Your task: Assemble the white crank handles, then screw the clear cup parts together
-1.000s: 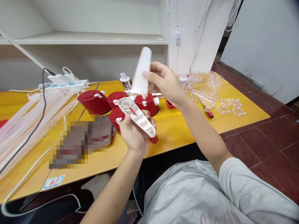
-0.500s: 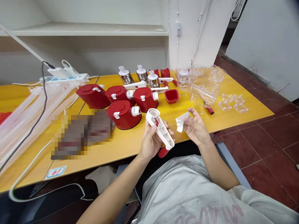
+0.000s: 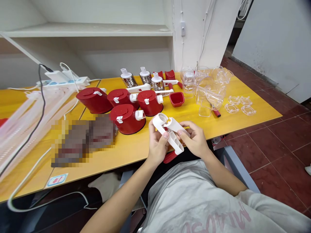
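Both hands (image 3: 176, 139) close around a white plastic handle (image 3: 173, 142), just beside a round red plastic canister (image 3: 127, 119) (clear plastic containers (image 3: 206, 94) stand beyond it on the yellow bench (image 3: 233, 121)).

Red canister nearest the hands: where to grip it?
Best guess: wrap around the wall of the red canister, coming from the front, on the side facing the person. That wall is smooth and round, with nothing standing against it. The white knob juts out on the right, and another canister sits behind and to the right.
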Demonstrator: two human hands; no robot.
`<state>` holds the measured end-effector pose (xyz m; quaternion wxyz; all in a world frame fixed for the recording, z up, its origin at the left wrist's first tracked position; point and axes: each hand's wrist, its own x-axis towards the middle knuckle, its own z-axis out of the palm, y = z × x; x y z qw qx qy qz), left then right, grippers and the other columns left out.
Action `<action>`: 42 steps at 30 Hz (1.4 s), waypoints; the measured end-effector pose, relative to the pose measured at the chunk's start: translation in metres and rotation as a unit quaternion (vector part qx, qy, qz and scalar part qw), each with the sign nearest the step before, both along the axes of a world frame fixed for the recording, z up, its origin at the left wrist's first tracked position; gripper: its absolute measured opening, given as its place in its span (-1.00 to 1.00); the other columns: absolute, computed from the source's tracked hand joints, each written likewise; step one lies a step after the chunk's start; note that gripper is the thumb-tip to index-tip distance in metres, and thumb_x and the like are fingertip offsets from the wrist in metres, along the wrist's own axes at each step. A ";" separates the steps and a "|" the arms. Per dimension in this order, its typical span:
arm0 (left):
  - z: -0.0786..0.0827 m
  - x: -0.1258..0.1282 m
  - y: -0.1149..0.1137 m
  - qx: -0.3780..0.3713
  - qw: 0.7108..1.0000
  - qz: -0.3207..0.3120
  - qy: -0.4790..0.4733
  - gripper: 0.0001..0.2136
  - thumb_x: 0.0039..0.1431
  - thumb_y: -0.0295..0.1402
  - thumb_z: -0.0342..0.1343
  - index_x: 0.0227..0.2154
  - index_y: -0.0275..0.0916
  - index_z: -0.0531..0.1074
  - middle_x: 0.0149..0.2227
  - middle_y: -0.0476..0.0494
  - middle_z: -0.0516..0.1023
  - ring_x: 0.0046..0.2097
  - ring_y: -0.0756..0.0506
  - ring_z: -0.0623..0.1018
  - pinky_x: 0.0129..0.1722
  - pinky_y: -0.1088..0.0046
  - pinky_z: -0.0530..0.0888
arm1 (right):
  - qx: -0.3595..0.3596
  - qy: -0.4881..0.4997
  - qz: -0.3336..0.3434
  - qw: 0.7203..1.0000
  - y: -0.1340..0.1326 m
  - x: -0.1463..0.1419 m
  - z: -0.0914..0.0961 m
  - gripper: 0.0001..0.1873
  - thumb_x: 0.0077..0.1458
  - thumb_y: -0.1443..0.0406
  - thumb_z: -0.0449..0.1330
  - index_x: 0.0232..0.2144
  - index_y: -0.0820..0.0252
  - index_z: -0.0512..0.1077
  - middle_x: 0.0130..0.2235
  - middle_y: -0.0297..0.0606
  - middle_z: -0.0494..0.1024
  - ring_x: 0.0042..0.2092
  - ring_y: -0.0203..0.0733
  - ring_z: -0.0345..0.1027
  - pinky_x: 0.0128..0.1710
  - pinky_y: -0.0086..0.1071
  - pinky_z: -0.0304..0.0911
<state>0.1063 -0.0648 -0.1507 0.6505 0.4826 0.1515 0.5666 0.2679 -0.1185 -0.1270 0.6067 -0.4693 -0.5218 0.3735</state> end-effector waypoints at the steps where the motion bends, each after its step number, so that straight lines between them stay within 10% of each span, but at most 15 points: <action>1: -0.001 0.000 0.001 0.003 1.000 -0.001 0.001 -0.46 0.39 -0.07 0.47 0.26 0.08 0.33 -0.16 0.01 0.68 -0.36 -0.07 0.72 -0.32 0.38 0.75 | 0.023 -0.061 -0.018 0.998 -0.002 0.001 0.002 -0.71 0.43 0.10 0.34 0.06 0.12 0.61 -0.01 -0.20 0.75 -0.12 -0.20 0.67 -0.09 -0.33 0.61; 5: -0.004 0.000 0.003 -0.003 1.000 0.020 0.014 -0.45 0.38 -0.11 0.49 0.29 0.13 0.36 -0.13 0.03 0.64 -0.30 -0.03 0.70 -0.21 0.42 0.75 | 0.059 -0.198 -0.024 0.978 -0.006 0.007 0.011 -0.66 0.50 0.19 0.23 0.19 0.15 0.63 0.09 -0.10 0.76 0.13 -0.06 0.65 0.24 -0.17 0.53; 12: -0.001 0.000 0.003 -0.028 0.999 0.039 0.005 -0.46 0.30 -0.18 0.55 0.24 0.08 0.45 -0.01 -0.01 0.64 -0.21 0.00 0.71 -0.24 0.56 0.70 | 0.011 -0.160 0.041 0.986 -0.006 0.015 0.011 -0.42 0.47 0.05 0.31 0.40 0.14 0.56 0.40 -0.07 0.65 0.41 0.07 0.57 0.50 -0.03 0.42; 17: -0.002 0.001 0.003 0.005 0.999 0.037 0.023 -0.49 0.32 -0.13 0.54 0.22 0.02 0.47 -0.16 0.02 0.65 -0.27 -0.02 0.69 -0.18 0.47 0.71 | -0.025 -0.103 0.054 0.993 -0.012 0.013 0.011 -0.34 0.52 -0.05 0.23 0.46 0.13 0.49 0.04 -0.15 0.82 -0.04 -0.09 0.72 -0.01 -0.25 0.65; 22: -0.006 0.001 0.005 0.021 0.999 0.042 0.019 -0.41 0.25 -0.13 0.59 0.25 -0.01 0.48 -0.01 -0.12 0.70 -0.16 -0.06 0.71 -0.15 0.49 0.70 | -0.025 -0.110 0.048 0.992 -0.020 0.009 0.015 -0.37 0.48 -0.03 0.30 0.42 0.13 0.51 -0.41 -0.39 0.59 -0.45 -0.32 0.35 -0.39 -0.41 0.33; 27: -0.008 0.000 0.007 0.037 0.998 0.048 0.012 -0.41 0.24 -0.18 0.61 0.24 0.02 0.49 -0.02 -0.04 0.64 -0.15 0.00 0.66 -0.07 0.51 0.68 | 0.009 -0.144 0.021 0.989 -0.022 0.006 0.019 -0.43 0.49 0.05 0.28 0.41 0.13 0.54 -0.50 -0.50 0.38 -0.50 -0.37 0.17 -0.45 -0.43 0.16; 42: -0.003 -0.002 0.006 0.035 0.997 0.059 0.025 -0.34 0.15 -0.15 0.64 0.21 0.02 0.43 0.06 -0.09 0.60 -0.11 -0.04 0.62 -0.11 0.52 0.62 | 0.056 -0.219 0.005 0.974 -0.021 0.003 0.013 -0.46 0.47 0.08 0.27 0.37 0.12 0.56 -0.39 -0.36 0.66 -0.46 -0.29 0.38 -0.30 -0.36 0.42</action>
